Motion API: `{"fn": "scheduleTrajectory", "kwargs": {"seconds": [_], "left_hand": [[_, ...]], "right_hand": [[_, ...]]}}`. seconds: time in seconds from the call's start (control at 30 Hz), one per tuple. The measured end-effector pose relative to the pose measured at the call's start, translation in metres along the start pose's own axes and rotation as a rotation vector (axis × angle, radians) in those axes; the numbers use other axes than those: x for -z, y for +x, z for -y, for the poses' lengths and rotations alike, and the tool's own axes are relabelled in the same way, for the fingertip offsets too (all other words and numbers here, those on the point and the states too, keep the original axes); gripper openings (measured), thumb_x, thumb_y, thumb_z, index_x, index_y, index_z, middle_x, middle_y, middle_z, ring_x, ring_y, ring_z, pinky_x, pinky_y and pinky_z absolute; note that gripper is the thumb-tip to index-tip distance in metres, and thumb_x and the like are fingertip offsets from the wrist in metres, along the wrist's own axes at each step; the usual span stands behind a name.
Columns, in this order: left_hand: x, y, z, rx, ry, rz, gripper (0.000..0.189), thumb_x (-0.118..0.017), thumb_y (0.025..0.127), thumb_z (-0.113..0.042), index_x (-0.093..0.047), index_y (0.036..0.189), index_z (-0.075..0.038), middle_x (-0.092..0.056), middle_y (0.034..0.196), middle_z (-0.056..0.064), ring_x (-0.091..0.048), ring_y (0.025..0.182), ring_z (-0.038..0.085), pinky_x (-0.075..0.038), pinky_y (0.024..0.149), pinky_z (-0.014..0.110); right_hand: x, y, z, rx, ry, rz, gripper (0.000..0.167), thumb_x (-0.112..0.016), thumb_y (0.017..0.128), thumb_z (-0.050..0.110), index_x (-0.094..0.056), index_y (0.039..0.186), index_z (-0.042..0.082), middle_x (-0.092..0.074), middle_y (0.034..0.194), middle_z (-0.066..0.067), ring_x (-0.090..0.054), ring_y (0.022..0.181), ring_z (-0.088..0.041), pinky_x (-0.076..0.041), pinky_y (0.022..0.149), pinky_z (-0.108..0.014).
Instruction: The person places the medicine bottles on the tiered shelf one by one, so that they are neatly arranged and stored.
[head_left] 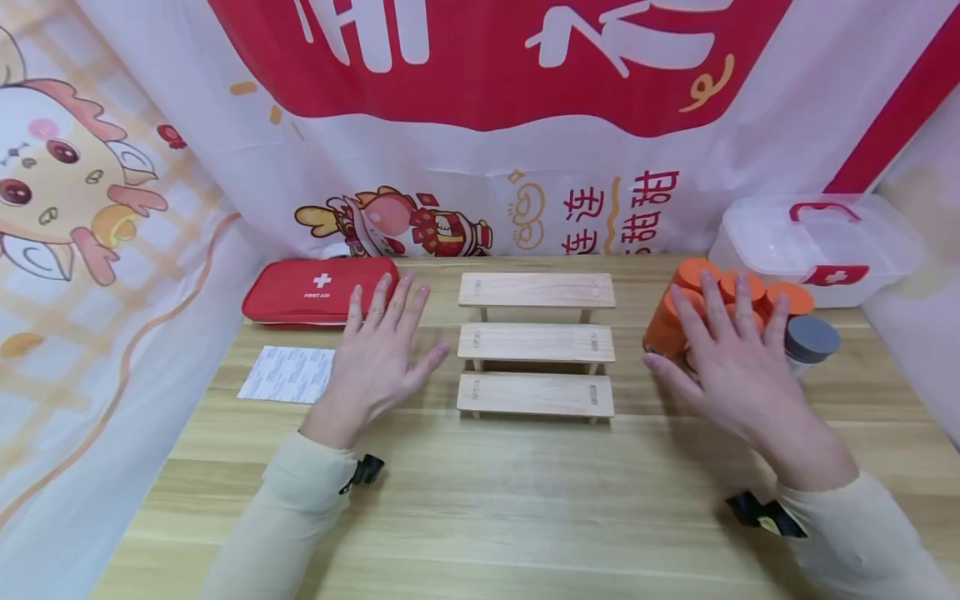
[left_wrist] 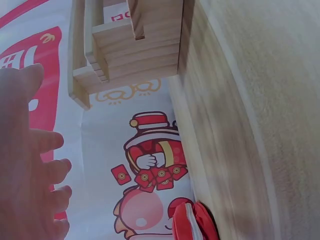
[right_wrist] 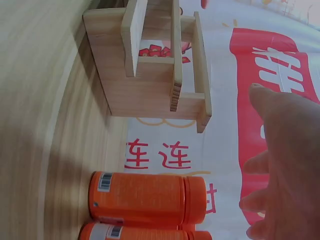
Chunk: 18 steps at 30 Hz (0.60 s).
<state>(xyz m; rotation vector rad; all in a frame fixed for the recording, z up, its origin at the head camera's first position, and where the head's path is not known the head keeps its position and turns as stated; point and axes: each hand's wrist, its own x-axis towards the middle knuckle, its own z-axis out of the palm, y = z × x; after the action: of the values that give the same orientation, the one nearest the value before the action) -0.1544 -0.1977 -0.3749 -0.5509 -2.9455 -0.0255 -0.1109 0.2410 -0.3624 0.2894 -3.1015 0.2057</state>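
Note:
My left hand (head_left: 371,362), fingers spread and palm down, hovers between a red first aid pouch (head_left: 318,292) and a three-tier wooden step rack (head_left: 536,343). Beneath its wrist side lies a white printed sheet (head_left: 281,372). On the right, my right hand (head_left: 738,375) is spread over a group of orange bottles (head_left: 666,325) with orange lids, partly covering them. A grey-lidded bottle (head_left: 812,337) stands beside them. Neither hand holds anything. The right wrist view shows two orange bottles (right_wrist: 140,197) standing on the table below the raised fingers.
A clear plastic box (head_left: 765,233) with a red handle and white-cross latch stands at the back right. Behind everything hangs a printed cloth (head_left: 450,158), and another cartoon cloth (head_left: 75,333) borders the left. The wooden table (head_left: 525,500) runs toward the front.

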Motion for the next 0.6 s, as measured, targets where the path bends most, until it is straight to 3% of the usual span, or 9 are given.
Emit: {"fn": "scheduleTrajectory", "kwargs": {"seconds": [0.37, 0.6], "left_hand": [[0.008, -0.007, 0.005, -0.038, -0.003, -0.052, 0.089, -0.037, 0.107, -0.07, -0.017, 0.174, -0.015, -0.014, 0.182, 0.011, -0.012, 0.169, 0.04, -0.006, 0.139, 0.06], [0.015, -0.01, 0.01, -0.041, -0.143, -0.049, 0.084, -0.046, 0.109, -0.061, -0.022, 0.173, -0.012, -0.022, 0.181, 0.01, -0.021, 0.167, 0.04, -0.015, 0.139, 0.058]], "right_hand": [[0.006, -0.014, -0.018, 0.003, 0.05, -0.081, 0.103, -0.058, 0.102, 0.067, -0.012, 0.174, 0.01, -0.004, 0.179, -0.029, 0.006, 0.163, -0.06, 0.023, 0.124, -0.078], [0.012, -0.023, -0.036, -0.014, 0.122, -0.156, 0.101, -0.059, 0.104, 0.061, -0.011, 0.173, 0.005, -0.01, 0.177, -0.033, 0.0, 0.163, -0.06, 0.013, 0.127, -0.079]]}}
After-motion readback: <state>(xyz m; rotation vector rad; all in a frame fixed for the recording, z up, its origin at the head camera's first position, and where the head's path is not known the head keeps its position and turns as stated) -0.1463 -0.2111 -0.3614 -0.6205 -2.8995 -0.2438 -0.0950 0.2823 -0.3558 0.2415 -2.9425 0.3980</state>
